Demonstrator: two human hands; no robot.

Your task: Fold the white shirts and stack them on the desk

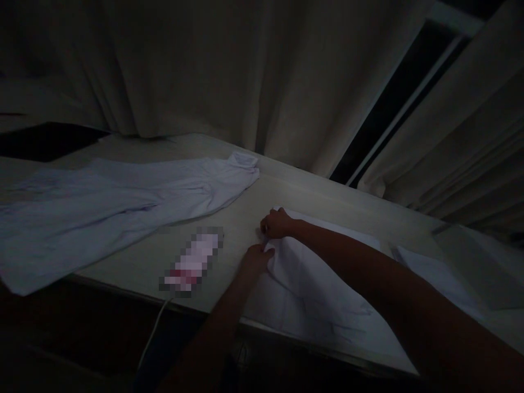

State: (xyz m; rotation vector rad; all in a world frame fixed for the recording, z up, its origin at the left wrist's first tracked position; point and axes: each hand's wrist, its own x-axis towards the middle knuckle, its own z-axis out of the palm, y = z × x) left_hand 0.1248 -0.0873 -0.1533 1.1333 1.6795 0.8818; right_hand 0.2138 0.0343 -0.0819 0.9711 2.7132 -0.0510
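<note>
A white cloth garment (pixel 315 273) lies partly folded over on the table, its near part hanging close to the front edge. At its left end my right hand (pixel 279 222) is closed, fingers curled on the fabric's edge. Just below it, my left hand (pixel 257 257) pinches the same edge with thumb and fingers. The two hands nearly touch. My right forearm hides part of the cloth. To the left another white garment (pixel 164 196) is spread out, creased, with a collar-like band at its far right end.
Between the two garments, a blurred-out phone-like object (pixel 194 259) lies on the pale table (pixel 233 224), with a white cable (pixel 153 333) running off the front edge. Folded white cloth (pixel 436 275) lies at the right. Long curtains (pixel 204 71) hang behind the table. The room is dim.
</note>
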